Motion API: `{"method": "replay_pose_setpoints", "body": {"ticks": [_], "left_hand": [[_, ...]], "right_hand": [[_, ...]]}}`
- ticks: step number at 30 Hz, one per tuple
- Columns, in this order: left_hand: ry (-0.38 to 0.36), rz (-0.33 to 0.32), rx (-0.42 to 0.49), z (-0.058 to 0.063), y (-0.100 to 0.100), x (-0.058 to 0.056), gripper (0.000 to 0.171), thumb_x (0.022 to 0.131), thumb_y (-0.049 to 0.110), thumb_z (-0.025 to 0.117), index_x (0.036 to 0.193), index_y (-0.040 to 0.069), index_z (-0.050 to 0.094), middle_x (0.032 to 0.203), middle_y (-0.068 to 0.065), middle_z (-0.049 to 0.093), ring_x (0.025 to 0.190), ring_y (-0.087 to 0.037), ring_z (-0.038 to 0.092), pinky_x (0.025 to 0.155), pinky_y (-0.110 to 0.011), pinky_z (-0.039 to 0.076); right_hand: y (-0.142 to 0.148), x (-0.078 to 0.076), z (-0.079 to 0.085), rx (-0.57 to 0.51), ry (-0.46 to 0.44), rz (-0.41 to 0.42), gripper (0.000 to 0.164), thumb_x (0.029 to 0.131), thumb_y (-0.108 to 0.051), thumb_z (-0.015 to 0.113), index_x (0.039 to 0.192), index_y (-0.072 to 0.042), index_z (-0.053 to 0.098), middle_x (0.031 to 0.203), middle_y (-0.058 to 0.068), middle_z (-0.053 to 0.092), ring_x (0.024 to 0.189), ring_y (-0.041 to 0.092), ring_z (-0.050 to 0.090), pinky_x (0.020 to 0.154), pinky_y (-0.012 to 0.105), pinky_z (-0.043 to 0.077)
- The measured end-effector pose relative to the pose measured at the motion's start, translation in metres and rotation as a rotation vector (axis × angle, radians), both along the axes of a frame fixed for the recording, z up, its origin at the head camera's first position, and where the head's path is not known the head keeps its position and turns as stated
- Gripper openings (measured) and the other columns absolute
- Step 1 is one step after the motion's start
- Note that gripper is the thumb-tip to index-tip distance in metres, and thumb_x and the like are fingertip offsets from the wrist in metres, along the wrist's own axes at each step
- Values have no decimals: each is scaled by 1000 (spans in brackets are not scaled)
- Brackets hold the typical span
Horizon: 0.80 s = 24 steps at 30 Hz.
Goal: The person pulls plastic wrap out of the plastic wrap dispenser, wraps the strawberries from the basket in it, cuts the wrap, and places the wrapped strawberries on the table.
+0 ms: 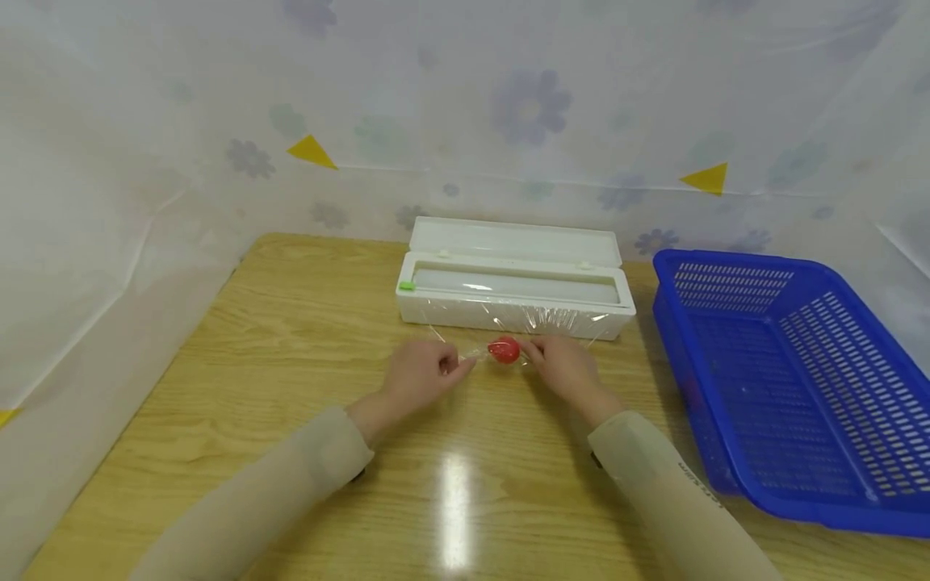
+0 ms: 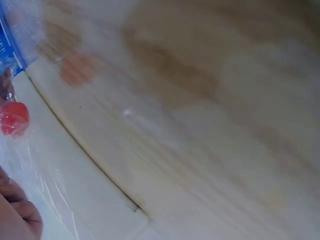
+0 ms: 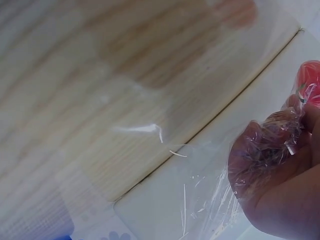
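A small, rounded red object [image 1: 504,349], wrapped in clear plastic wrap, hangs between the two hands in front of a white wrap dispenser [image 1: 508,316]. My left hand [image 1: 421,373] has its fingers curled, and its thumb and forefinger pinch the twisted wrap left of the red object. Bunched plastic wrap [image 3: 270,142] is gripped by my right hand [image 1: 568,367], right against the red object. From there the clear film runs up to the dispenser's front. A green speck shows by the red object in the right wrist view; its kind is unclear.
The dispenser's lid [image 1: 516,238] stands raised at the back, with a roll [image 1: 508,282] inside and a green slider [image 1: 407,286] at its left end. A blue plastic basket [image 1: 741,484] stands to the right on the wooden table [image 1: 305,323]. A flowered curtain [image 1: 436,97] hangs behind.
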<state>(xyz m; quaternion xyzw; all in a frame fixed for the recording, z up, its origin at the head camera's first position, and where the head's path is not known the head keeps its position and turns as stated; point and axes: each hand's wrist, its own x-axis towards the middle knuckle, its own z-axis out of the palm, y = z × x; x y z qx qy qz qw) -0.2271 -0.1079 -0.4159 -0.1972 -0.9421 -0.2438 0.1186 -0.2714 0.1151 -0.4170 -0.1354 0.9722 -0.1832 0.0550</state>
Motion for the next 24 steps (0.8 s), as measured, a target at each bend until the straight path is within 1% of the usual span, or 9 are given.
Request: {"method": "replay_pose_setpoints", "body": {"ticks": [3,5,8,10,11,13,16,20,24], "left_hand": [[20,-102,-74,3,0,4,34,85,34,62,56,19,53,49,11,44,48,-2,38,46,-16,27],[-85,-181,-115,8,1,4,33,87,34,60,58,18,57,50,11,48,48,-2,40,46,-17,29],[-429,-241,-128,13,6,1,32,90,36,56,67,15,65,58,5,59,52,-6,45,50,-20,36],[-651,-208,-94,14,11,-3,35,92,39,53,79,10,68,68,1,64,57,-10,50,55,-24,42],[-728,-179,-66,13,14,-6,37,92,40,53,85,7,67,72,-1,66,60,-11,52,58,-25,44],[-819,-101,46,11,22,-13,47,91,44,53,106,0,63,77,-3,65,64,-12,53,64,-27,46],[-883,7,333,8,35,-22,53,89,42,58,116,-5,55,73,-2,57,61,-12,48,61,-25,44],[-938,115,745,4,50,-31,38,90,31,61,105,-3,55,73,-2,52,58,-10,46,55,-20,40],[-935,172,958,1,56,-32,34,94,22,56,110,-7,55,93,-18,66,63,-9,55,57,-16,49]], "right_hand": [[0,0,1,-7,-4,3,42,98,-39,43,74,-11,63,65,2,52,64,19,50,53,31,38],[0,0,1,-9,8,7,41,97,-39,44,74,-11,64,65,1,52,63,18,49,53,31,38],[1,-1,1,-5,10,1,42,97,-39,45,76,-11,66,65,2,53,63,19,49,54,31,38],[1,-1,2,2,2,-5,42,97,-39,45,77,-11,67,66,3,53,63,19,49,54,31,38],[1,-1,2,8,-5,-9,42,98,-39,44,77,-11,67,66,3,54,63,19,50,54,31,38],[1,-1,4,25,-18,-8,42,98,-39,43,78,-10,67,67,5,54,63,20,50,54,32,38],[-1,-2,5,56,-19,-4,42,98,-40,42,83,-11,69,70,4,57,65,21,52,54,34,41],[-3,-3,7,79,-24,-4,42,98,-41,42,87,-12,70,70,4,57,65,21,52,56,36,42],[-4,-3,8,74,-29,-4,45,98,-44,41,79,-13,67,66,2,53,63,20,50,53,33,38]]}}
